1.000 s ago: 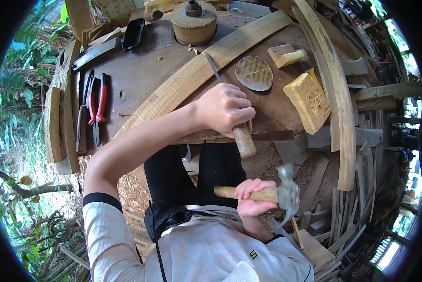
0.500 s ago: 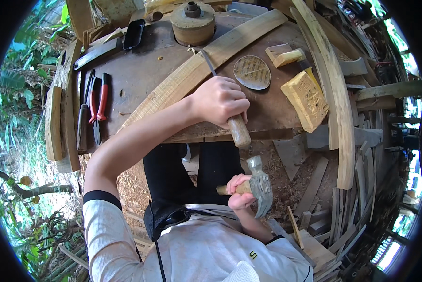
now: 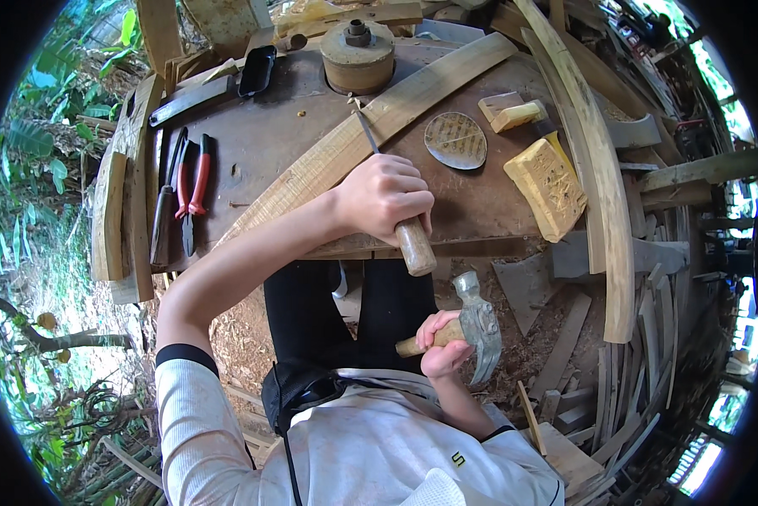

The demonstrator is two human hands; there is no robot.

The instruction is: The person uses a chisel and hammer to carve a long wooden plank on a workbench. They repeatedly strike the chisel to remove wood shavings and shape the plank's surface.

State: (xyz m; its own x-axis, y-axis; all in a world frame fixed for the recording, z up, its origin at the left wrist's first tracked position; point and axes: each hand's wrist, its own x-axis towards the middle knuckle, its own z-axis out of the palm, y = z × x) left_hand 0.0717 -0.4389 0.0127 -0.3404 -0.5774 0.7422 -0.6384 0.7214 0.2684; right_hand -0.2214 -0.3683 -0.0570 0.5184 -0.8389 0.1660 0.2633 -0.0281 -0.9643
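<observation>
My left hand [image 3: 387,198] is closed around a chisel, its thick wooden handle [image 3: 416,250] pointing back toward me past the table's front edge. The narrow metal blade reaches away to the far edge of a long, slightly curved wooden strip [image 3: 311,173], which lies diagonally across the table. Lower and to the right, my right hand [image 3: 443,347] grips a claw hammer [image 3: 480,327] by its wooden handle, close under the head. The hammer hangs in front of my body, below the chisel handle and apart from it.
Red-handled pliers [image 3: 197,181] lie on the table's left. An oval disc [image 3: 455,141] and a yellowish carved block [image 3: 547,190] sit to the right. A round wooden cylinder with a bolt [image 3: 358,63] stands behind. Long planks [image 3: 611,219] line the right edge.
My left hand and the chisel have shifted slightly left along the strip. My right hand has lifted the hammer a little, closer to the chisel handle. The whole view has shifted slightly.
</observation>
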